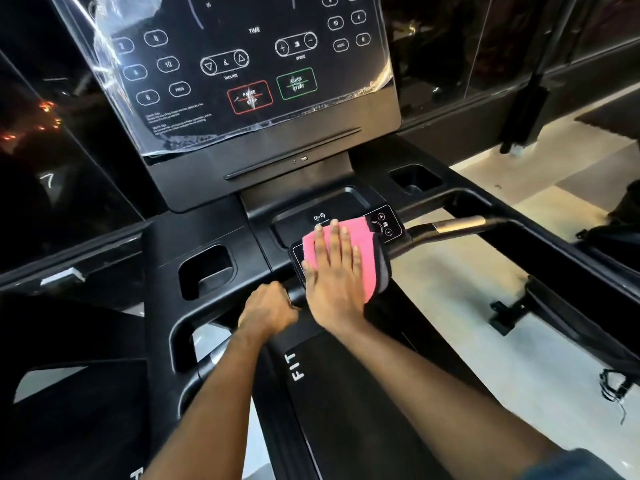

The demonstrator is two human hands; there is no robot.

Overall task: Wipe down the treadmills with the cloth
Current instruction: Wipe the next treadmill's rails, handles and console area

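Note:
A black treadmill (207,220) fills the view, its console (242,81) partly under loose clear plastic film. My right hand (334,275) lies flat, fingers spread, pressing a pink cloth (363,247) with a grey underside onto the small control panel (388,223) at the middle of the handlebar. My left hand (268,308) is closed around the black handlebar just left of that panel. The running belt (346,393), marked FIT, lies below my forearms.
Cup holders sit at left (206,268) and right (414,178) of the centre tray (311,209). A right side handle with a metal sensor (460,224) extends right. Dark glass panels stand behind; pale floor (485,306) and another machine's frame (519,306) lie to the right.

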